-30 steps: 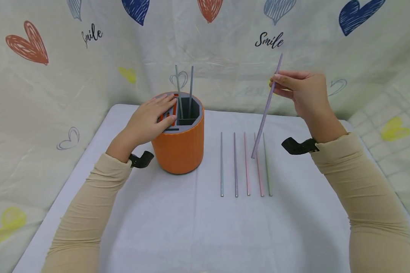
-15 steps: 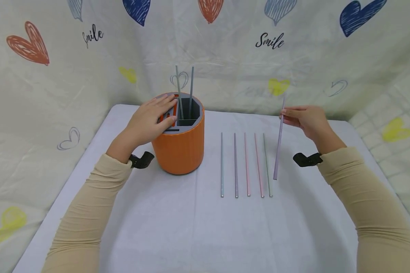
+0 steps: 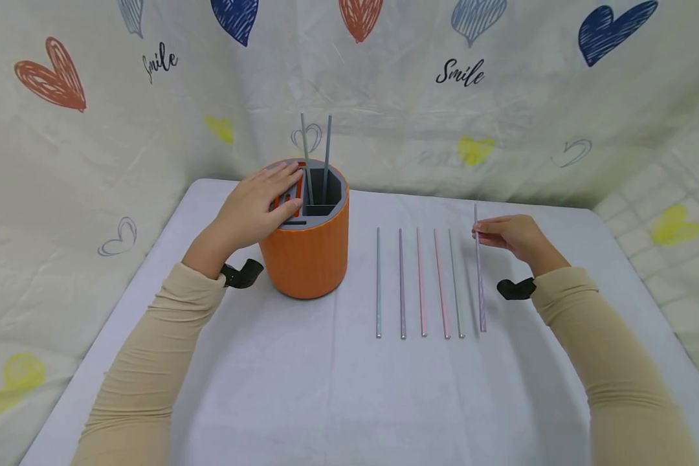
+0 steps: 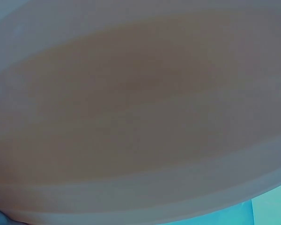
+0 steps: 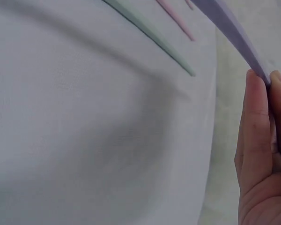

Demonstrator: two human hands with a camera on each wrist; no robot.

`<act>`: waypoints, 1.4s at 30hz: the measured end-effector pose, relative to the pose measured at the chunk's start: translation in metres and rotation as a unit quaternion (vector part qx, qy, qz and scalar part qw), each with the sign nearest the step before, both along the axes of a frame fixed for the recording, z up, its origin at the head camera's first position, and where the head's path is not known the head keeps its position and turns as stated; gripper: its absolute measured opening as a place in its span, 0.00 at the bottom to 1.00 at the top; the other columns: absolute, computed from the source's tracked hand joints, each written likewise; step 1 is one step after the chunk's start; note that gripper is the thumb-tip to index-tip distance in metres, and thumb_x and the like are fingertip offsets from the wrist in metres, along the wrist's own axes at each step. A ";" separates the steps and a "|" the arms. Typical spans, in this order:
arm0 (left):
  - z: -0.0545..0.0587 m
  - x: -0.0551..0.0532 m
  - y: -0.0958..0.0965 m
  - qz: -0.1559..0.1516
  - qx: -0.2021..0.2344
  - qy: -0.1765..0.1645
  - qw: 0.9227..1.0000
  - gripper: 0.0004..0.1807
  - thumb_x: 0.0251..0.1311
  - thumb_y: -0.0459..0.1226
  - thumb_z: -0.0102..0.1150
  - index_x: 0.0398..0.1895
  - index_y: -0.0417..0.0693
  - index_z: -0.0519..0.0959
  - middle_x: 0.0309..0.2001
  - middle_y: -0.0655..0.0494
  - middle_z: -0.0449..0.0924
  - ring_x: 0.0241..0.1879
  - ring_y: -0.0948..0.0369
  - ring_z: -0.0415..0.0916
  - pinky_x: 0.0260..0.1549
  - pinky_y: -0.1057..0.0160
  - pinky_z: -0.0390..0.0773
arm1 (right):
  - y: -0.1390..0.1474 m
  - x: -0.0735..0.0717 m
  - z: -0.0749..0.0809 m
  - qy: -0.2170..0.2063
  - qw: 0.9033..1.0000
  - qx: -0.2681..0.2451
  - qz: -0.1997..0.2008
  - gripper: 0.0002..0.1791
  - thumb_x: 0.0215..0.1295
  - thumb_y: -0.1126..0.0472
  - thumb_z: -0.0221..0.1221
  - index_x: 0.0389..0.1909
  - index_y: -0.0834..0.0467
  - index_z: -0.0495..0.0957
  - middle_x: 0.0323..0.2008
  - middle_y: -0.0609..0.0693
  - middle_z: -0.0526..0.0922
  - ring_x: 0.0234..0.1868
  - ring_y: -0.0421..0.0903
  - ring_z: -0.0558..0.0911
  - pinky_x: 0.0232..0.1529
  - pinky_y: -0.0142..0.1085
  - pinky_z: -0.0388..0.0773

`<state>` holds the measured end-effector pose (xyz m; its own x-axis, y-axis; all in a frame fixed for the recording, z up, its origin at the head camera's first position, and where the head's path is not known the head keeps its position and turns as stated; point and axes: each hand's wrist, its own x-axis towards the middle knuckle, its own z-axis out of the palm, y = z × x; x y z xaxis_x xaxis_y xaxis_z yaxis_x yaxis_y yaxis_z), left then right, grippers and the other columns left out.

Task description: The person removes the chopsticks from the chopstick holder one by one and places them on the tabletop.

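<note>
My right hand pinches a thin lilac stick near its far end, between thumb and fingertips. In the right wrist view the stick shows flat sides and stands off the cloth, its shadow falling to the left. My left hand rests, fingers extended, on the grey top of an orange round desk organizer. Two sticks, one pale green and one blue-grey, stand upright in the organizer's open compartment. A blurred close surface fills most of the left wrist view.
Left of the held stick, several sticks lie side by side on the white tablecloth: green, two pink, purple and blue. A curtain printed with hearts hangs behind the table.
My right hand has lowered the lilac stick from up by the curtain, over the row, to close above the cloth right of the green stick. My left hand stays on the organizer.
</note>
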<state>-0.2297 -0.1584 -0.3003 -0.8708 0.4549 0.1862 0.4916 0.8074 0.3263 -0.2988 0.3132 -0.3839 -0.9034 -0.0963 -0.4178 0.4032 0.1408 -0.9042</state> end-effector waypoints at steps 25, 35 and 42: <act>-0.002 0.000 0.000 0.004 -0.001 -0.005 1.000 0.32 0.67 0.52 0.38 0.70 0.47 0.56 0.73 0.54 0.49 0.73 0.54 0.43 0.71 0.53 0.44 | 0.001 -0.012 -0.050 -0.041 0.990 0.136 -0.022 0.03 0.54 0.64 0.65 0.23 0.55 0.82 0.16 0.43 0.83 0.21 0.36 0.83 0.29 0.28 0.82; -0.002 -0.002 -0.001 0.001 -0.005 0.000 1.000 0.32 0.67 0.52 0.38 0.70 0.47 0.57 0.73 0.53 0.49 0.73 0.54 0.43 0.71 0.54 0.44 | -0.028 -0.006 -0.015 0.074 0.981 0.169 -0.059 0.25 0.55 0.61 0.65 0.49 0.73 0.76 0.16 0.38 0.82 0.23 0.36 0.84 0.31 0.28 0.83; -0.002 -0.002 -0.001 0.000 -0.005 -0.003 1.000 0.32 0.68 0.53 0.37 0.70 0.47 0.56 0.73 0.54 0.49 0.73 0.54 0.42 0.71 0.53 0.44 | -0.080 0.005 0.022 0.131 0.987 0.085 -0.044 0.27 0.55 0.57 0.65 0.53 0.66 0.76 0.26 0.36 0.85 0.33 0.33 0.85 0.41 0.26 0.81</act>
<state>-0.2314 -0.1595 -0.3023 -0.8722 0.4566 0.1755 0.4892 0.8108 0.3214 -0.2939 0.2328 -0.3615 -0.9842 0.0380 -0.1729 0.1766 0.2747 -0.9452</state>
